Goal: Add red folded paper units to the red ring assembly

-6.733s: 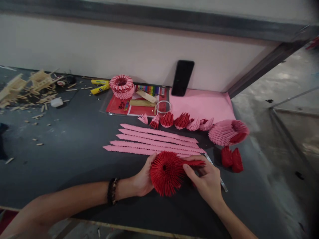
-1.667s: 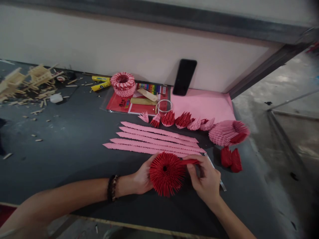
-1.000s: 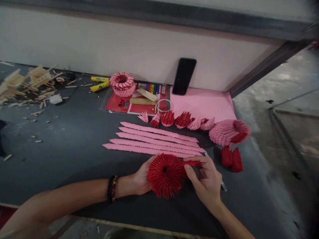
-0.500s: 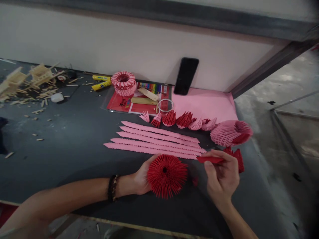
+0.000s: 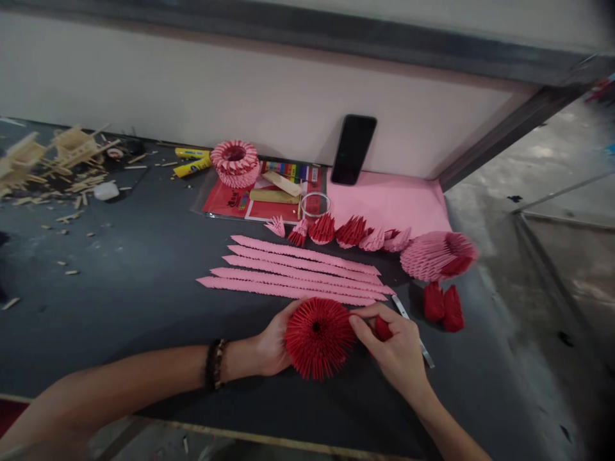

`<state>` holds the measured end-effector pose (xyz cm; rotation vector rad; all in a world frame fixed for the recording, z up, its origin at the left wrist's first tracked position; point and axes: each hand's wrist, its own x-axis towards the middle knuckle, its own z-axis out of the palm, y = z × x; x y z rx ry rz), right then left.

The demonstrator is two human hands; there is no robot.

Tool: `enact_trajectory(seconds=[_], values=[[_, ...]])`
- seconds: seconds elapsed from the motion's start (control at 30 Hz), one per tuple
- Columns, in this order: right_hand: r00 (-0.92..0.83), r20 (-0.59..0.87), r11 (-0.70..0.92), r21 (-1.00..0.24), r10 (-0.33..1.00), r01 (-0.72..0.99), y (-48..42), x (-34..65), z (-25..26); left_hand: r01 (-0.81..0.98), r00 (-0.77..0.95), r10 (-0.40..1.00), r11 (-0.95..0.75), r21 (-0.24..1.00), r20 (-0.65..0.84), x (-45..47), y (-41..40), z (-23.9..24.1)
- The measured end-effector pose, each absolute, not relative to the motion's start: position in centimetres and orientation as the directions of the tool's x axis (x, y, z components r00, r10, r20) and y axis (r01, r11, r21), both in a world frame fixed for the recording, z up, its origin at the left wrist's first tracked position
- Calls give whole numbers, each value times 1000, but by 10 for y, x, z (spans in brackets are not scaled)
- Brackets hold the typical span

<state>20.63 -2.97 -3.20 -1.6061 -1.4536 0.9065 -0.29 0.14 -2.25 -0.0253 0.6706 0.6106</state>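
Observation:
A round red folded-paper model [image 5: 319,336] with spiky edges rests on the dark table [image 5: 134,288]. My left hand [image 5: 273,344] grips its left side, fingers curled behind it. My right hand [image 5: 394,349] is closed at the model's right edge, pinching a small red paper piece [image 5: 383,328] against it. Several long pink paper strips [image 5: 298,272] lie just beyond the model.
Small red and pink folded stacks [image 5: 353,232] lie in a row behind the strips. A pink cone model [image 5: 437,255] and two red stacks [image 5: 442,307] sit at right. A phone [image 5: 353,149] leans on the wall above pink paper [image 5: 389,202]. Wooden stick scraps [image 5: 57,166] lie far left.
Half a second ago my right hand was out to the right holding a red piece in the air; it has come back to the model's right edge. The left hand has stayed put.

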Motion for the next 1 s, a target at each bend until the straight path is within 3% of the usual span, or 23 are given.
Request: enact_trajectory(seconds=[0.17,0.43,0.7,1.0], values=[[96,-31,-66,-920,995,386,-30,207,-36,-524,639,521,833,175,-565,-5,2,-19],[216,29,4,-993,976,117,-19,219,-46,-474,770,481,871,128,-420,-9,2,-11],[203,11,-4,-997,979,71,-22,215,-42,-489,752,495,862,135,-435,-9,1,-13],[84,116,85,-948,990,307,-22,217,-35,-499,682,498,852,157,-535,-6,3,-10]])
